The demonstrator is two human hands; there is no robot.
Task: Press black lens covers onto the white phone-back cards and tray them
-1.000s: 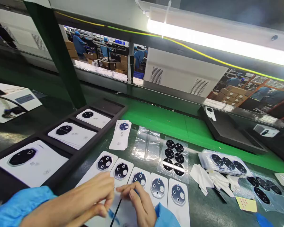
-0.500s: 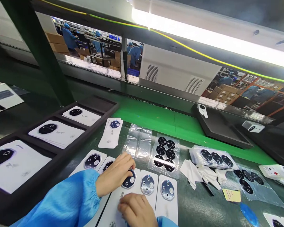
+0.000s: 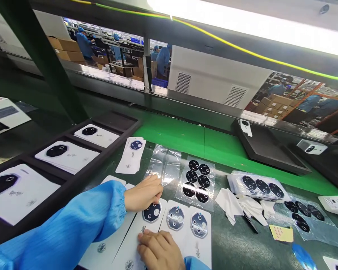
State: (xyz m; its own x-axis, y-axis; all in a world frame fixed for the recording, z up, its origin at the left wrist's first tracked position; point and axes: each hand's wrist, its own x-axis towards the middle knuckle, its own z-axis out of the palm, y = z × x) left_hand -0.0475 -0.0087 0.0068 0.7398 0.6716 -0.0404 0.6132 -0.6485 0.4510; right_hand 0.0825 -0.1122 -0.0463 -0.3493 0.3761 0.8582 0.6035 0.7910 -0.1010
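shiny light-blue smock sleeves (image 3: 59, 225) with gathered elastic cuffs (image 3: 112, 210); left hand (image 3: 143, 194) and right hand (image 3: 159, 250) bare

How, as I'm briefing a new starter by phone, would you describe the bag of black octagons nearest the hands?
Past the person's left hand, on the bench, lies a clear plastic bag. Its six black octagons sit in two columns, beside an empty-looking clear bag.

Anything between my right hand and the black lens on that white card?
Nothing visible. The right hand rests on the white card just below the black lens, with only bare card between them. The left hand sits on the lens's far side.
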